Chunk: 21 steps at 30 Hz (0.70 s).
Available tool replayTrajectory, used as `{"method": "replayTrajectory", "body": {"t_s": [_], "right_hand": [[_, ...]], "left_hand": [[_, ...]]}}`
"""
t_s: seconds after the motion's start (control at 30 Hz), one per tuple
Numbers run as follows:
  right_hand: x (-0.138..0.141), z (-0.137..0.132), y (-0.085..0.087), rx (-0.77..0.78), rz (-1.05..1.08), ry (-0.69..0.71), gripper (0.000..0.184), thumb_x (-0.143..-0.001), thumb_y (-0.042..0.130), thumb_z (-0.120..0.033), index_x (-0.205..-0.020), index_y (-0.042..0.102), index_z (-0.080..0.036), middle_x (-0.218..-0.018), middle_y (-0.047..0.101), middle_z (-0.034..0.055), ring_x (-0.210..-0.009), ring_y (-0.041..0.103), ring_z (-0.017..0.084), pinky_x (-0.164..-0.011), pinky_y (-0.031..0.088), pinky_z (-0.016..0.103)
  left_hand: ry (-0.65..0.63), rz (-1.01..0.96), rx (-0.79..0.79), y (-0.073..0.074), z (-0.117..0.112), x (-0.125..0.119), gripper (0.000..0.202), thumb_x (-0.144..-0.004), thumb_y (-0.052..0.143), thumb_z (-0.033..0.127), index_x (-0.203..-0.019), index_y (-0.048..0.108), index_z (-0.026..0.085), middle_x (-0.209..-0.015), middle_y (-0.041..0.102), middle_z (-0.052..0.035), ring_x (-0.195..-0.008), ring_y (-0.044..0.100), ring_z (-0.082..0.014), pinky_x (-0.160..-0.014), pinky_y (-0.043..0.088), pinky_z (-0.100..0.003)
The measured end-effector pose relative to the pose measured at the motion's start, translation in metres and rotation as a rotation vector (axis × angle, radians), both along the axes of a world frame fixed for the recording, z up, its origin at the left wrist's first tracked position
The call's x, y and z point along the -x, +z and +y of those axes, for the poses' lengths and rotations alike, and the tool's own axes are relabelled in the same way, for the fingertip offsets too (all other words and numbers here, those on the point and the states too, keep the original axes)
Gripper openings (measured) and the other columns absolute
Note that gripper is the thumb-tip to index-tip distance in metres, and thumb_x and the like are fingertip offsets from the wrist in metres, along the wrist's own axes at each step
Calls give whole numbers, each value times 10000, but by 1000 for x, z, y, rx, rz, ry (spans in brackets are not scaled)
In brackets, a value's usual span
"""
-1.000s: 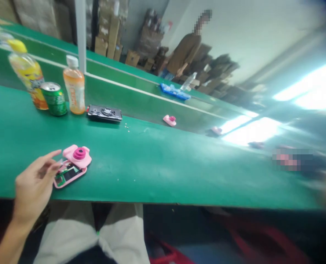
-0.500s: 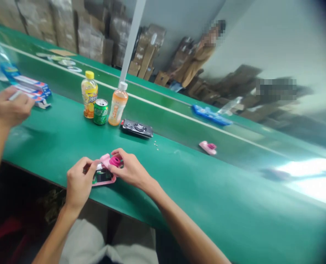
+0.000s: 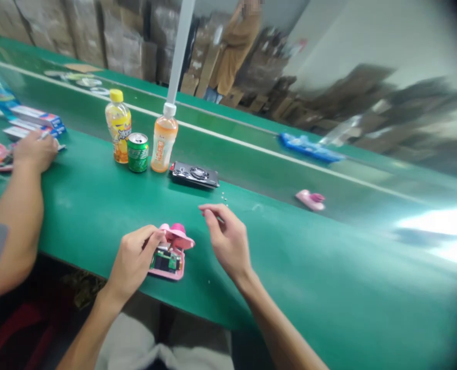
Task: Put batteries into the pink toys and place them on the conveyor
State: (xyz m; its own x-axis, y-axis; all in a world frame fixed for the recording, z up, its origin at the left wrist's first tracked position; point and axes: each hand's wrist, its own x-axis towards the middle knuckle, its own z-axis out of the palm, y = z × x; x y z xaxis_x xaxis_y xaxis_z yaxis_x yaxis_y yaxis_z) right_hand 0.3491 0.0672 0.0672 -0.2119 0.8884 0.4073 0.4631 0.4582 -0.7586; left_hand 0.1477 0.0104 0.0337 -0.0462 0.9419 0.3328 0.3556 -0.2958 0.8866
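An opened pink toy camera (image 3: 180,273) lies on the green table in front of me, its green and black circuit board showing. Its pink cover, with a magenta lens-like ring, is tilted up over the board's far side. My left hand (image 3: 135,257) pinches the upper left of the cover between thumb and fingers; the exact grip is partly hidden. My right hand (image 3: 228,236) hovers to the right of the camera, apart from it, fingers extended and nothing visible in them. Just beyond its fingertips lie several tiny pale bits (image 3: 223,197), too small to identify.
Behind the camera stand a yellow-capped bottle (image 3: 119,128), a green can (image 3: 138,153), an orange drink bottle (image 3: 164,139) and a black phone (image 3: 195,176). A co-worker's hand (image 3: 35,151) is at the left by toothpaste-like boxes (image 3: 39,117). Another pink part (image 3: 310,200) lies right.
My right hand has let go of the pink cover and moved right, towards the tiny bits. My left hand stays on the cover. At left, the co-worker's hand has lowered towards the table.
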Motion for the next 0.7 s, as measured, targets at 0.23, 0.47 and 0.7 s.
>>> {"method": "replayTrajectory", "body": {"t_s": [0.23, 0.47, 0.7], "right_hand": [[22, -58, -5, -176, -121, 289, 154, -988, 666, -157, -1141, 681, -172, -1226, 708, 100, -1153, 668, 213, -1006, 542, 309], [21, -48, 3, 169, -79, 356, 235, -807, 847, -64, -917, 690, -200, -971, 749, -9, -829, 687, 150, -781, 515, 235], [20, -57, -9, 147, -34, 366, 232, -865, 808, -134, -1054, 698, -211, -1047, 745, 27, -906, 708, 174, -796, 582, 258]], "left_hand": [[24, 98, -81, -4, -12, -4, 232, -1041, 549, 331, -856, 618, 210, -725, 640, 61, -587, 565, -82, -601, 418, -161], [51, 172, -149, -9, -16, -7, 150, -1013, 587, 264, -873, 601, 213, -743, 640, 51, -638, 614, -94, -636, 458, -161], [63, 28, -23, -14, -23, -13, 113, -1023, 557, 278, -921, 549, 228, -782, 668, 51, -629, 649, -95, -598, 502, -157]]}}
